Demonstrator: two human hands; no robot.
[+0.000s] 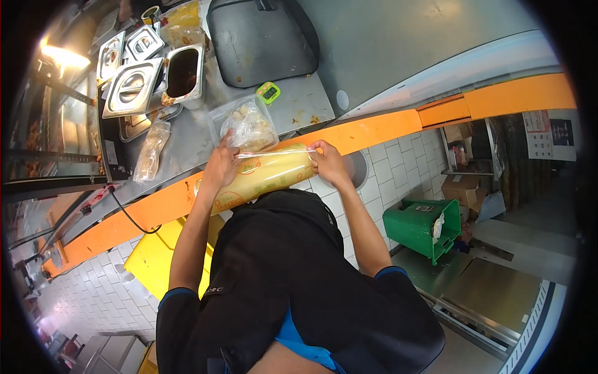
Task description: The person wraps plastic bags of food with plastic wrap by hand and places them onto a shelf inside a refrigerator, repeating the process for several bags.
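Two sets of fingers are on the film [274, 150], and here's the grip: left fingers [231, 151] closed at one end of its edge, right fingers [320, 147] pinched at the other, almost no gap in either. Between and below them sits the yellow roll [265, 181], slanting along the orange rim [374, 132] of the table. The film looks drawn taut right now, and I'd say a grip like this calls for even tension and level hands. Just beyond the left fingers, a bag [250, 128] of something pale; past that, the green timer [268, 93]. Further off to the left, steel lids [132, 87] crowd an open tub [184, 73], with a packet [152, 149] nearer. Out right of the right fingers, pale floor tiles [393, 169] and a green bin [408, 221]!
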